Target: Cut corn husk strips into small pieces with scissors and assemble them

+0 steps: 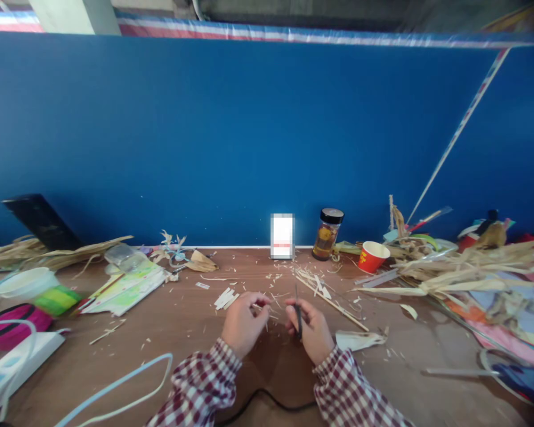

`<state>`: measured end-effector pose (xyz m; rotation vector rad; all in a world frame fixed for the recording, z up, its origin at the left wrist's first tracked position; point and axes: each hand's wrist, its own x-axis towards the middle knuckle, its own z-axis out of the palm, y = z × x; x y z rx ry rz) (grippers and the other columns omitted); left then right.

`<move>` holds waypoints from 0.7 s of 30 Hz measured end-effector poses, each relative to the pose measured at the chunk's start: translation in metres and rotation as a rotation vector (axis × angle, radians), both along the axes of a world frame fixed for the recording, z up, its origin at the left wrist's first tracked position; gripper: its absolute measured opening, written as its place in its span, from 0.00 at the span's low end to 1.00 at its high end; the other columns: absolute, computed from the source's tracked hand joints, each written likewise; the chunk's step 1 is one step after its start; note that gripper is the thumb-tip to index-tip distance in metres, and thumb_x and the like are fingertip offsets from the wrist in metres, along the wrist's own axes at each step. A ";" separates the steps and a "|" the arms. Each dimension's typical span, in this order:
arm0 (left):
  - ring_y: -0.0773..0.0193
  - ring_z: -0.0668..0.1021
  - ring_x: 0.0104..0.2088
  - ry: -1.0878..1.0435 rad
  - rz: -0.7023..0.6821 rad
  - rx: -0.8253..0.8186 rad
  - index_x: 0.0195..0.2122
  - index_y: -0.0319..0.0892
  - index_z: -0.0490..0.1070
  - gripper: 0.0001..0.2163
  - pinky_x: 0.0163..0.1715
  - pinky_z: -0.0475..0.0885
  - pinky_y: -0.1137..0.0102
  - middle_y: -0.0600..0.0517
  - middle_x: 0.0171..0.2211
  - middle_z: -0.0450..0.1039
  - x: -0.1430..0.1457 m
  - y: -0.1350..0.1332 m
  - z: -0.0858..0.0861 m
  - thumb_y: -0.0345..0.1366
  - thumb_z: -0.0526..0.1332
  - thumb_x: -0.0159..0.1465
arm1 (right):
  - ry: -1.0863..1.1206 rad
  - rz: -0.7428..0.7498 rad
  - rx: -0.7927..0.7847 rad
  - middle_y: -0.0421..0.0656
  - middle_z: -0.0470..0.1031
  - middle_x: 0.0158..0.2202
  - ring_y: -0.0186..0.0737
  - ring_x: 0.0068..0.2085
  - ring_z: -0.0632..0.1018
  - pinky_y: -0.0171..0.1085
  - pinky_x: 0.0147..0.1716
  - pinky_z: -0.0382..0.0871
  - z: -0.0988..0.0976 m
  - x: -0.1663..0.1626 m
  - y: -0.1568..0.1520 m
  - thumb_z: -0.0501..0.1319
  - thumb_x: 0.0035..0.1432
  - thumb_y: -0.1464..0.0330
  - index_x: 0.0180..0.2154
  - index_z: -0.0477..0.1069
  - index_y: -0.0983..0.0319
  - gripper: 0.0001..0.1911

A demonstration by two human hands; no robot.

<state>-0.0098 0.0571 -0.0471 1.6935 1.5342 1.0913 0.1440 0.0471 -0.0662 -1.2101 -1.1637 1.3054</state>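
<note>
My right hand (310, 329) is closed around a small pair of dark scissors (298, 320), with the thin tip pointing away from me. A short gap to the left, my left hand (245, 323) has its thumb and fingers pinched together. Something thin and pale may be between them, but it is too small to make out. Just beyond the left hand lies a little stack of pale cut strips (226, 299). Past the right hand, long straw-coloured strips (333, 302) lie slantwise, and a pale piece of husk (360, 340) rests beside the wrist.
Against the blue partition (231, 136) stand a blurred white object (283, 236) and a dark-lidded jar (327, 234). A red paper cup (374, 257) and dried husks (463, 276) sit to the right, near a glue gun (523, 379). A power strip (24, 367) and cable (129, 379) occupy the left.
</note>
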 end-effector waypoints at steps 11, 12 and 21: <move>0.72 0.65 0.17 -0.575 0.021 -0.132 0.28 0.40 0.67 0.10 0.18 0.60 0.76 0.58 0.18 0.64 -0.014 0.000 -0.013 0.41 0.61 0.51 | -0.235 0.200 0.141 0.37 0.67 0.20 0.31 0.21 0.67 0.28 0.19 0.60 -0.014 -0.007 -0.008 0.58 0.51 0.59 0.39 0.69 0.63 0.17; 0.71 0.66 0.19 -0.463 0.040 -0.077 0.29 0.40 0.68 0.09 0.19 0.62 0.75 0.56 0.20 0.66 -0.015 -0.001 -0.014 0.41 0.61 0.52 | -0.238 0.201 0.137 0.37 0.68 0.20 0.31 0.22 0.67 0.28 0.20 0.60 -0.013 -0.007 -0.008 0.58 0.51 0.59 0.40 0.69 0.63 0.17; 0.65 0.72 0.26 -0.195 0.088 0.059 0.36 0.41 0.70 0.11 0.28 0.68 0.70 0.51 0.28 0.73 -0.020 -0.002 -0.024 0.38 0.60 0.53 | -0.207 0.207 0.094 0.37 0.68 0.21 0.31 0.22 0.68 0.28 0.19 0.59 -0.011 -0.007 -0.009 0.60 0.50 0.60 0.40 0.69 0.63 0.17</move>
